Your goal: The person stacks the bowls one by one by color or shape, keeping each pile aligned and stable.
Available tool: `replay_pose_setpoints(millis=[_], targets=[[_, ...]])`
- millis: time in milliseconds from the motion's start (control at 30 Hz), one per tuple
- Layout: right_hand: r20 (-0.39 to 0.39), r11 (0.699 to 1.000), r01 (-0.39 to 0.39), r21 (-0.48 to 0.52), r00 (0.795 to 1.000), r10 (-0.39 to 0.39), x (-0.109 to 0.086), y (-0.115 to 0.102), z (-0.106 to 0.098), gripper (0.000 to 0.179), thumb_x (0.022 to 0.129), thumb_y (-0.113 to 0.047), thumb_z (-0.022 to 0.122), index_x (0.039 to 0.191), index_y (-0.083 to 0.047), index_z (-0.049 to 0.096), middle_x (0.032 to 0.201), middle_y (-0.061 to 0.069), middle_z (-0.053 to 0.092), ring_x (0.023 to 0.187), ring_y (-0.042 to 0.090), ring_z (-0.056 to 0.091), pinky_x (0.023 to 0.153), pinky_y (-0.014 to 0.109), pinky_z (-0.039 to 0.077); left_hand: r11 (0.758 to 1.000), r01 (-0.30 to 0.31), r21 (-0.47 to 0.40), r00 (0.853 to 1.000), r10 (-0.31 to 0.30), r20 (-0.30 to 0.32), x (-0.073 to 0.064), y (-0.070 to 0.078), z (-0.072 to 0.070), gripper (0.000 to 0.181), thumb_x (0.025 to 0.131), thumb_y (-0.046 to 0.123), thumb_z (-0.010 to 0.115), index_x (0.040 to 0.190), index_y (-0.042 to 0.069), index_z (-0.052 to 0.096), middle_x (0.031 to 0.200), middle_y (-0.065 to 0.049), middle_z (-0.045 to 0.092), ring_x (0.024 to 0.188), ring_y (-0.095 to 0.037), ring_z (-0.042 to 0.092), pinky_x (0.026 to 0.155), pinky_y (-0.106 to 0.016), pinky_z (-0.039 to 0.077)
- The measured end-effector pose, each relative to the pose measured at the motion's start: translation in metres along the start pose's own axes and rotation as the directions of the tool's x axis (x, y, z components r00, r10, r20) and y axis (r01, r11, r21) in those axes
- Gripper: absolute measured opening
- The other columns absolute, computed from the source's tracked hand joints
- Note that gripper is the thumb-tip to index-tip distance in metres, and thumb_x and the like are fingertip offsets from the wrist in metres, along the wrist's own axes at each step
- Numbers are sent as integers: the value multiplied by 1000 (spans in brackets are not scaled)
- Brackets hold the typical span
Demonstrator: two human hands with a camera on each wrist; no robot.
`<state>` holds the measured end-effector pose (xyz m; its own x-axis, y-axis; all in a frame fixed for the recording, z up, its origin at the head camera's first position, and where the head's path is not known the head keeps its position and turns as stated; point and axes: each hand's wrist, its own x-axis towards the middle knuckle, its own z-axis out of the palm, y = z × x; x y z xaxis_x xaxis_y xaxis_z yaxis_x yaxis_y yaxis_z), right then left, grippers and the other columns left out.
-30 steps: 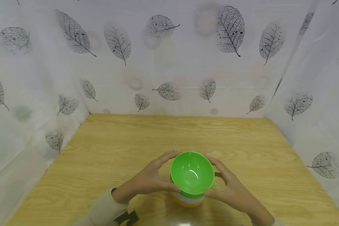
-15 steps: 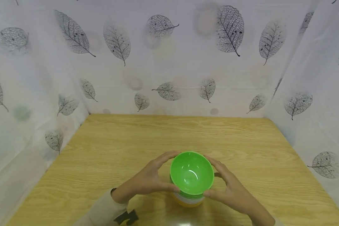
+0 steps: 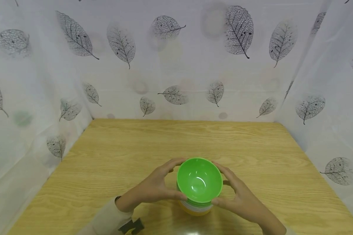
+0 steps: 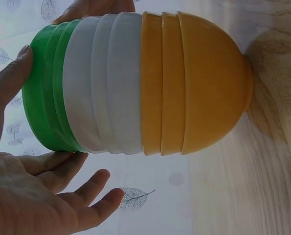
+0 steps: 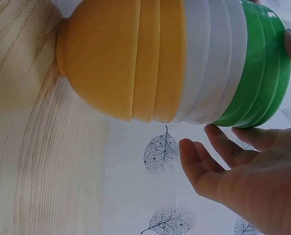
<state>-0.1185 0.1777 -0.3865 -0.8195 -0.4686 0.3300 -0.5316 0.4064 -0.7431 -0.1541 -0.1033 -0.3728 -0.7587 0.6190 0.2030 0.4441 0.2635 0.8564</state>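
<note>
A tall stack of nested bowls stands upright on the wooden table: orange bowls (image 4: pixel 209 83) at the bottom, white bowls (image 4: pixel 123 83) in the middle, green bowls (image 4: pixel 42 88) on top. From the head view I look into the uppermost green bowl (image 3: pixel 197 179). My left hand (image 3: pixel 154 184) holds the green part from the left, thumb at the near side and fingers at the far side. Opposite it, my right hand (image 3: pixel 238 194) grips the same green bowls, thumb near the front rim. The lower fingers of both hands stick out free of the stack.
The wood-grain table (image 3: pixel 179 140) spreads around the stack. White sheeting printed with leaves (image 3: pixel 176 65) closes off its back and both sides. A dark strap piece (image 3: pixel 132 226) shows at the left sleeve.
The hands and the bowl stack stay practically where they were. Only a very slight shift of the whole head view shows.
</note>
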Motion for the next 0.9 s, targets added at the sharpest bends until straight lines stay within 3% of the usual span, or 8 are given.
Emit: replay_pose_setpoints(millis=[133, 400, 667, 800, 900], targets=[[-10, 1000, 6, -28, 1000, -7, 0, -3, -1, 92, 76, -20, 80, 151, -20, 27, 147, 2, 41, 127, 10, 43, 87, 36, 53, 1000, 4, -6, 1000, -4, 4, 0, -1, 0, 90, 69, 31, 87, 144, 17, 40, 146, 9, 42, 136, -16, 37, 106, -55, 35], [28, 992, -89, -84, 995, 92, -4, -8, -5, 91, 81, -26, 76, 153, -28, 19, 152, 1, 34, 124, 16, 46, 87, 42, 53, 999, 21, -28, 999, -20, 28, 1, 1, 1, 90, 71, 30, 85, 145, 17, 37, 146, 8, 42, 135, -15, 38, 106, -53, 38], [66, 991, -110, -81, 991, 115, -5, -11, -6, 90, 86, -26, 72, 154, -29, 13, 154, 3, 29, 128, 23, 44, 89, 48, 51, 998, 43, -45, 998, -41, 48, -1, 1, 2, 91, 74, 29, 83, 148, 16, 32, 150, 4, 38, 137, -17, 35, 106, -52, 39], [69, 994, -60, -88, 995, 66, -1, -9, -11, 77, 94, -16, 60, 154, -25, 13, 154, 2, 30, 130, 22, 42, 91, 50, 50, 1000, 19, 18, 999, -20, 47, -1, 1, -1, 90, 77, 31, 81, 150, 14, 30, 150, 1, 38, 137, -18, 36, 107, -47, 39], [2, 992, 9, -128, 1000, -9, 6, -7, -21, 64, 95, -5, 54, 151, -20, 27, 148, 2, 41, 127, 16, 47, 91, 40, 52, 995, -73, 69, 997, 75, -17, 3, 1, -6, 72, 86, 26, 72, 147, 11, 37, 147, -2, 44, 133, -20, 42, 106, -44, 41]])
